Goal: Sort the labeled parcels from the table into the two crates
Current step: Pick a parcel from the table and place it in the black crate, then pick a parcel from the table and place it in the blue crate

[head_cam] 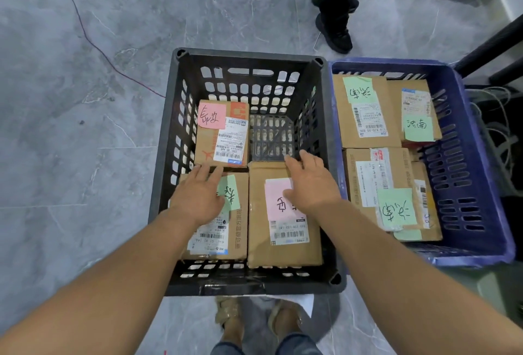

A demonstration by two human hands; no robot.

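A black crate [167, 156] stands on the floor and holds three cardboard parcels. The far-left parcel [206, 145] carries a pink note. My left hand [196, 196] lies flat with straight fingers on the near-left parcel [237, 238], which bears a green note. Flat on the near-right parcel [285, 250], over its pink note, rests my right hand [310, 182]. The blue crate [481, 162] to the right holds several parcels with green notes, one of them [365, 117] at its far left.
A person's dark trousers and shoes [335, 29] stand beyond the crates. A red cable [93, 43] runs across the grey floor at left. Black table legs [492, 43] and white cables [498, 117] lie right of the blue crate. My feet [254, 323] are below the black crate.
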